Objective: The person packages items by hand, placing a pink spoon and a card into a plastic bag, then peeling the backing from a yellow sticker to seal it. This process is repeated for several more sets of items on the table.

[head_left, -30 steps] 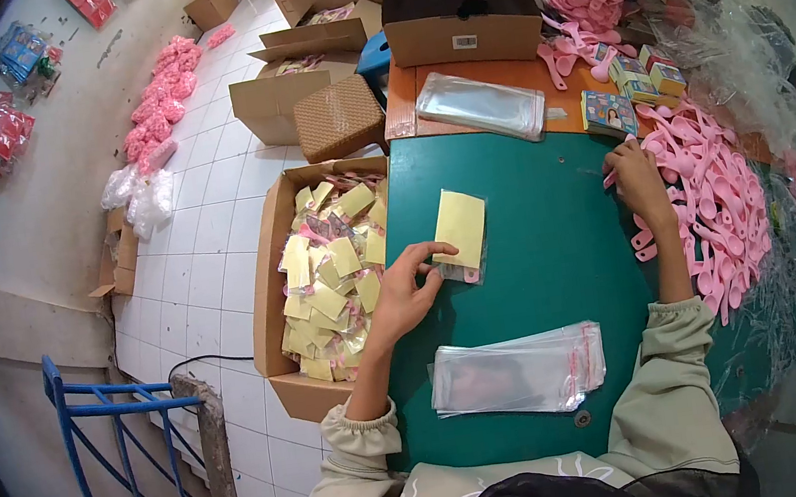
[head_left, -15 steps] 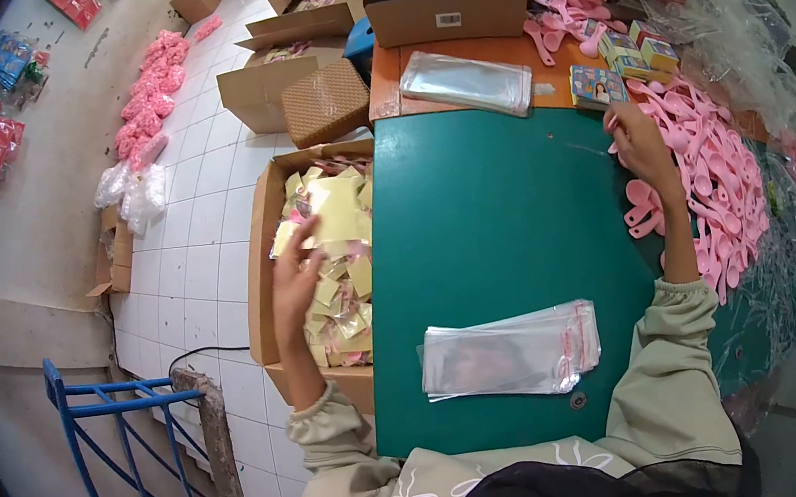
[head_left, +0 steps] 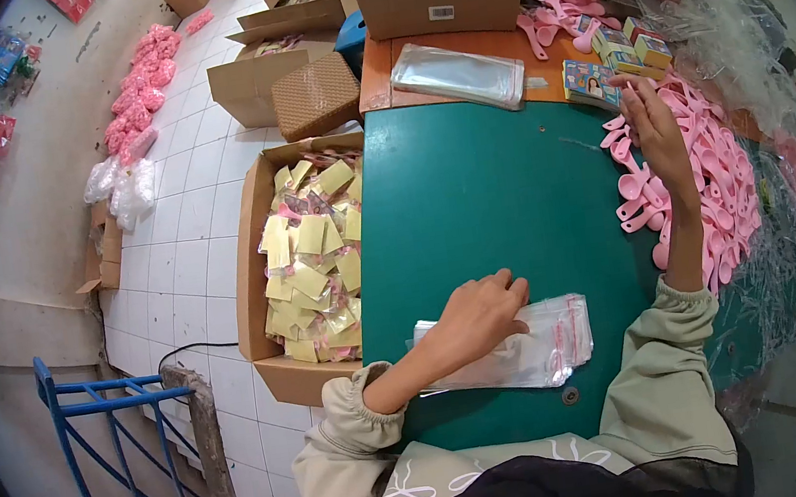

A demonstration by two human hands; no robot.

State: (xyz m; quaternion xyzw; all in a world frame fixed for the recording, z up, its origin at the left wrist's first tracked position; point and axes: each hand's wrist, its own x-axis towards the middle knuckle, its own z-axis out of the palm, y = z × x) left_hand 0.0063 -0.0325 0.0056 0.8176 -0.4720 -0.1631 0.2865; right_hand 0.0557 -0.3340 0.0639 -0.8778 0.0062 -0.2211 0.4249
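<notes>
My left hand [head_left: 484, 316] is above a stack of clear plastic bags [head_left: 561, 343] near the front of the green tabletop, its fingers loosely bent and apart with nothing visible in them. My right hand [head_left: 655, 126] is at the right edge of the tabletop, beside a small stack of printed cards [head_left: 590, 84]. Its fingers are bent and partly spread, with the tips close to the stack's right end; no held object shows. Under and around the right wrist lies a heap of pink plastic spoons [head_left: 710, 177].
Left of the table stands an open carton [head_left: 251, 318] filled with small packets with yellow cards. More clear bags [head_left: 458, 75] lie at the back beside a brown box [head_left: 442, 11]. Small yellow boxes [head_left: 628, 47] and loose plastic film [head_left: 742, 32] are at the right.
My left hand has moved from over the carton to above the bags, and the pale yellow packet near it has dropped from view. My right hand has shifted slightly toward the card stack.
</notes>
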